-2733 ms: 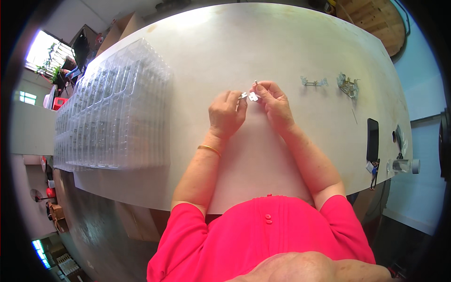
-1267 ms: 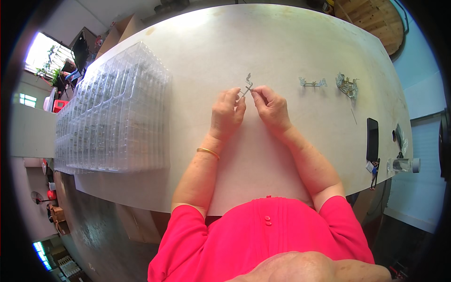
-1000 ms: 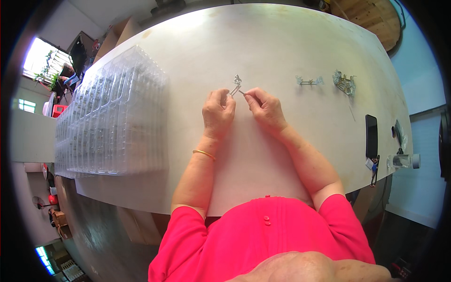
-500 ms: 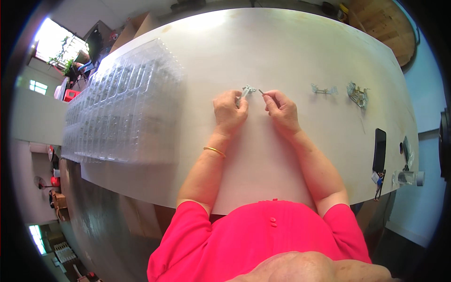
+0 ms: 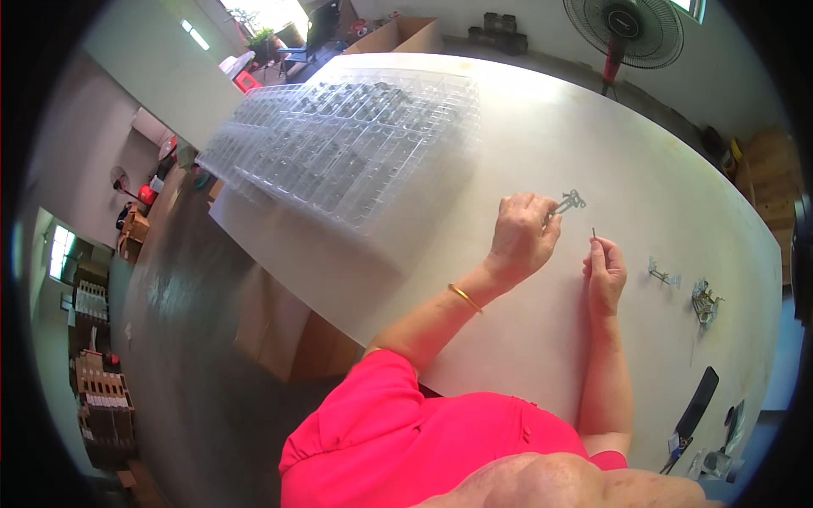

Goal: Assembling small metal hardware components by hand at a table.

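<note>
My left hand [image 5: 523, 233] is closed round a small grey forked metal-looking part [image 5: 570, 203], which sticks out past the thumb and fingertips. Lower and to the right, my right hand [image 5: 605, 275] pinches a thin, short dark rod [image 5: 594, 233] that points upward. The two hands are apart, and the rod does not touch the grey part. On the table right of my right hand lies a similar small pale part [image 5: 663, 273], with a tangled cluster of metal pieces [image 5: 705, 303] beyond it.
Stacked clear plastic trays [image 5: 356, 161] with many compartments cover the far left of the white table [image 5: 593, 110]. A dark phone [image 5: 697, 400] and a clear bottle [image 5: 721, 466] lie near the right edge. Behind the table are a cardboard box [image 5: 394, 36] and a standing fan [image 5: 622, 34].
The view has swung to the left, bringing the fan into sight. My left hand, with the grey part, has moved farther forward than my right hand. Each hand keeps its piece.
</note>
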{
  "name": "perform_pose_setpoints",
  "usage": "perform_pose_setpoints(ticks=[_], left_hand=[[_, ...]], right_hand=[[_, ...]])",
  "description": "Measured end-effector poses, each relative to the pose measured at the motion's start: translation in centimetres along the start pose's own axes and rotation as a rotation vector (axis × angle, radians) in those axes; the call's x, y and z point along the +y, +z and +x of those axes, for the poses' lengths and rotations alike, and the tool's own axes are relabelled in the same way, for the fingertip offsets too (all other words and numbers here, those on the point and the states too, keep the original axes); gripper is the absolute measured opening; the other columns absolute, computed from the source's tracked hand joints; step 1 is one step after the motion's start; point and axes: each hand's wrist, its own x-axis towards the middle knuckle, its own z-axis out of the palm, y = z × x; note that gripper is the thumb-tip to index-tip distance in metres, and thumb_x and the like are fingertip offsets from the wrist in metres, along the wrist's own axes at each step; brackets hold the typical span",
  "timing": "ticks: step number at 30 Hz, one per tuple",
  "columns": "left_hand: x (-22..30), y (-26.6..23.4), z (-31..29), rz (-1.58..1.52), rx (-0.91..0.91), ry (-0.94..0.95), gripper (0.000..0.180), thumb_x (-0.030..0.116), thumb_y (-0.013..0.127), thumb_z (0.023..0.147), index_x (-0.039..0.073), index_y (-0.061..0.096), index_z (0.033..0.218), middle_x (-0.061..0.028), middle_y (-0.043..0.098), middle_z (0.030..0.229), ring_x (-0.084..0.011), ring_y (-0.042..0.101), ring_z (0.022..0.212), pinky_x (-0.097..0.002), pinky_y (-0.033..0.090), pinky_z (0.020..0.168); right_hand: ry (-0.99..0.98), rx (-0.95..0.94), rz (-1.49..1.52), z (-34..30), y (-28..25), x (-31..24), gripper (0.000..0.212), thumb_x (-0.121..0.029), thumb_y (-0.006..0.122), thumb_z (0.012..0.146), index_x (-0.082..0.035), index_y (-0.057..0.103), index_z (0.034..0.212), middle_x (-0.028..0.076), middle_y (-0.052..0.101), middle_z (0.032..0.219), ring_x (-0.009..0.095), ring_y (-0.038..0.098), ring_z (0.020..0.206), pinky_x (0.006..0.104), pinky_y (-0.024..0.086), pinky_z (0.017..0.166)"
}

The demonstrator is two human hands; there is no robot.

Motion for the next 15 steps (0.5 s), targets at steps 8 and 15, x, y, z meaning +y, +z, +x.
perform_pose_setpoints(ticks=[8, 15], left_hand=[[1.4, -13.9, 2.0, 0.248, 0.254, 0.084, 0.017, 0.005, 0.072, 0.084, 0.004, 0.067, 0.1, -0.0077, 0.065, 0.085, -0.0211, 0.061, 0.075, -0.0351, 0.047, 0.075], [-2.6, -21.9, 2.6, 0.459, 0.293, -0.091, 0.014, 0.006, 0.071, 0.088, 0.001, 0.069, 0.1, -0.0075, 0.066, 0.088, -0.0161, 0.063, 0.075, -0.0289, 0.052, 0.073]], right_hand=[[-0.005, 0.016, -0.053, 0.1, 0.1, -0.5, 0.013, -0.019, 0.059, 0.101, -0.008, 0.067, 0.102, -0.004, 0.056, 0.071, 0.003, 0.049, 0.058, 0.0182, 0.039, 0.05], [-0.006, 0.011, -0.09, 0.2, 0.2, -0.2, 0.012, -0.019, 0.059, 0.101, -0.01, 0.067, 0.101, -0.005, 0.056, 0.071, 0.002, 0.048, 0.059, 0.018, 0.039, 0.05]])
